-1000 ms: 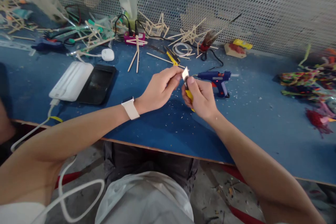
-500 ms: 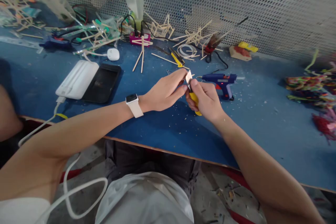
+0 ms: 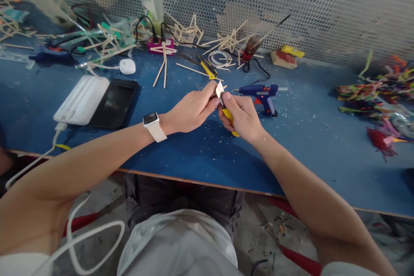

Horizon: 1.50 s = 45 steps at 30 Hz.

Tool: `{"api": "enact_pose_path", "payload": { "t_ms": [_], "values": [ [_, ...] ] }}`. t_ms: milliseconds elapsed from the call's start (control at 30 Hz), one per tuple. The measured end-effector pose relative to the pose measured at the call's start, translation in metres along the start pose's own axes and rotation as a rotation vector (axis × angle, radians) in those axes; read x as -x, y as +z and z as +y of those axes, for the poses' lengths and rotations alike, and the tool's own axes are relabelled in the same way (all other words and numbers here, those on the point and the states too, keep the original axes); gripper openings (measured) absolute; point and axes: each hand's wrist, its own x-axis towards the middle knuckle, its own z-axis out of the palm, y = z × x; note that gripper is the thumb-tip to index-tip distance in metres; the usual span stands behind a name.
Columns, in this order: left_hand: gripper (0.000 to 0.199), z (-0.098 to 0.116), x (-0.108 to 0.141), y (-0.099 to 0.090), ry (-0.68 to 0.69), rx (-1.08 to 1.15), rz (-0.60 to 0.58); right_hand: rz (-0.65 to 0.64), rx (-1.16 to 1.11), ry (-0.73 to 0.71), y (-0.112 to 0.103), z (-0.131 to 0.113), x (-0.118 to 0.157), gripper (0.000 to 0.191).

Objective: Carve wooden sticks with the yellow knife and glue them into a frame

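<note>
My right hand (image 3: 241, 114) is wrapped around a yellow box cutter (image 3: 228, 114), thumb near the base of its blade. The bare blade (image 3: 219, 89) points up and away from me, right at the fingertips of my left hand (image 3: 196, 110). Those left fingers are pinched together on a thin wooden stick (image 3: 225, 87); only a short pale end shows past the blade, and the rest is hidden. Just right of my hands lies a blue glue gun (image 3: 260, 94). Beyond them a second yellow-and-black cutter (image 3: 207, 68) rests on the blue table (image 3: 181, 151).
A white power bank (image 3: 82, 99) and a dark phone-like slab (image 3: 114, 103) lie left. Stick structures (image 3: 186, 30), a purple power socket (image 3: 158, 45) and a cup (image 3: 152, 0) stand along the mesh wall. Colourful yarn-like bundles (image 3: 365, 90) lie right. Small shavings dot the tabletop.
The whole view has shifted, so the table and hands appear further left. The blade has turned slightly and shows more of its flat side. Both hands keep their grip.
</note>
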Motion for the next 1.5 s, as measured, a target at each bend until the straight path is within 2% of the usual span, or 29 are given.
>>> {"api": "enact_pose_path", "payload": {
  "t_ms": [367, 633, 900, 1167, 1500],
  "values": [
    [0.044, 0.01, -0.002, -0.001, -0.049, 0.037, 0.077, 0.035, 0.01, -0.013, 0.002, 0.002, 0.0, 0.073],
    [0.043, 0.011, 0.001, 0.005, -0.103, 0.095, 0.134, 0.075, -0.023, 0.002, 0.004, 0.003, 0.001, 0.071],
    [0.042, 0.013, 0.0, 0.001, -0.097, 0.152, 0.075, 0.018, 0.017, -0.045, 0.004, 0.0, 0.001, 0.074],
    [0.047, 0.005, -0.001, -0.002, -0.083, 0.16, 0.017, -0.081, -0.108, 0.017, -0.003, -0.006, 0.001, 0.059],
    [0.055, 0.009, -0.003, 0.0, -0.109, 0.067, 0.092, -0.05, -0.115, -0.005, -0.004, -0.001, -0.001, 0.062]
  ]
}}
